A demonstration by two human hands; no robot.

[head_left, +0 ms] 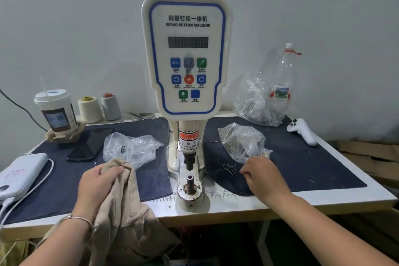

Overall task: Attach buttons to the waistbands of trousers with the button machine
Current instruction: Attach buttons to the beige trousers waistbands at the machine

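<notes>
Beige trousers [121,207] hang over the table's [237,205] front edge, left of the machine [187,54], their top bunched in the left hand [95,185], fingers clamped on the cloth. Right hand [263,177] reaches to the right bag [241,142], fingertips at its mouth; whether they pinch anything, cannot tell. Machine post [190,181] stands bare between the hands. Left bag [129,147], phone [88,144], power bank [19,173], cup [56,112], two thread cones [99,108], bottle [282,77], white controller [302,131] lie around.
</notes>
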